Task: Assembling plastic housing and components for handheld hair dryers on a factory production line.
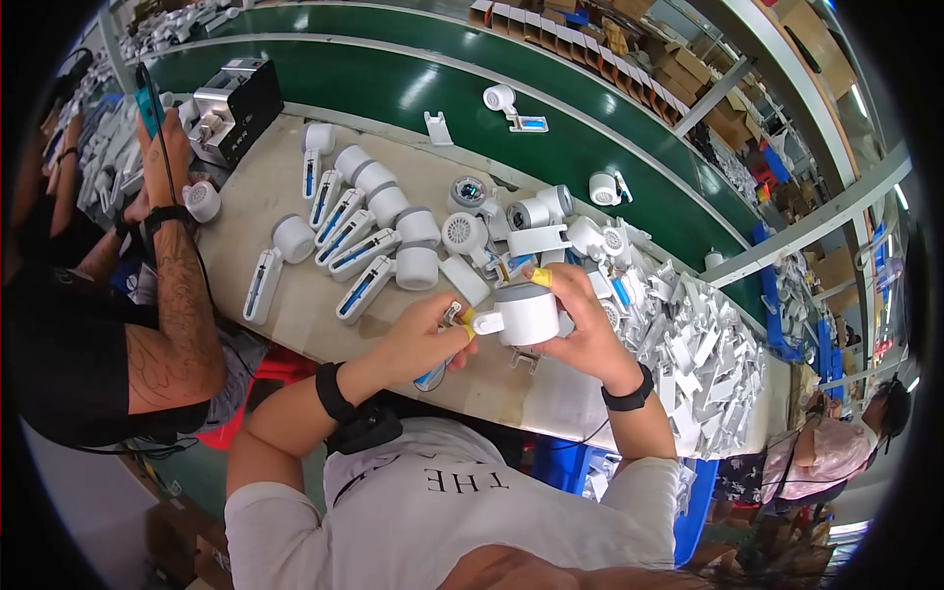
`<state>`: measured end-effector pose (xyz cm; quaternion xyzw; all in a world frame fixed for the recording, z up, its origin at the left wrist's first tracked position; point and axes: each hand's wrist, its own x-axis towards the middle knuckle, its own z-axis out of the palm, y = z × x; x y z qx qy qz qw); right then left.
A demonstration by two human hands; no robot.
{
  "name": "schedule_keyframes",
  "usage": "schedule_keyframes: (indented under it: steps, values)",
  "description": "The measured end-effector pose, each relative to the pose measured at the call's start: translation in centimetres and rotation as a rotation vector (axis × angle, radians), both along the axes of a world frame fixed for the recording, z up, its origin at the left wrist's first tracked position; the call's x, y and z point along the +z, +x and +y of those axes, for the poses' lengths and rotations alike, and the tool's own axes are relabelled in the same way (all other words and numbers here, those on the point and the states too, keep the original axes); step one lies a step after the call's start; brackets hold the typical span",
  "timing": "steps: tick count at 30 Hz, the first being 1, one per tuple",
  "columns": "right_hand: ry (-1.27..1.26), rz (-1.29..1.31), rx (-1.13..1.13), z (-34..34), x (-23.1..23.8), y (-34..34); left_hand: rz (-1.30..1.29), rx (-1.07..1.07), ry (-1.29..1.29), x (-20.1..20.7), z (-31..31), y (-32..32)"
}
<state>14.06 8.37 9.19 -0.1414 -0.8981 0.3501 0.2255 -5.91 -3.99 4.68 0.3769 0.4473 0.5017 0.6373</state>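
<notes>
My left hand [433,339] and my right hand [585,320] hold a white handheld fan [529,317] between them, above the near edge of the worktable [295,339]. The right thumb and fingers wrap its round, grey-rimmed head. The left fingers pinch the handle side; a blue part shows below that hand, and the rest is hidden by the palm. Yellow tape covers some fingertips of both hands. Just beyond lie several fans [366,254] in a slanting row, their handles open with blue batteries inside. More fan heads [464,234] stand near the right hand.
A heap of white plastic handle covers [703,359] fills the table's right end. Behind runs a green conveyor belt [393,84] carrying a few fan parts. At left, a co-worker's hand holds a teal electric screwdriver [149,108] beside a black machine [241,113]. A blue bin [700,506] stands below.
</notes>
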Motion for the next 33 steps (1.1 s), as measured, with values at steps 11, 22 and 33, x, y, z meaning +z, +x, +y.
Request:
schedule_keyframes:
  steps: [11, 22, 33]
  values:
    - [-0.108, -0.322, 0.191, 1.7, 4.8, -2.9, 0.696, 0.009, 0.252, -0.2, 1.0, 0.1]
    - [-0.492, -0.420, 0.406, 9.0, 3.3, -12.8, -0.108, 0.024, 0.156, -1.7, 2.7, -5.4]
    - [0.256, -0.810, -0.295, 23.7, -8.1, -31.2, -0.538, 0.552, 0.372, -4.6, 5.1, -12.0]
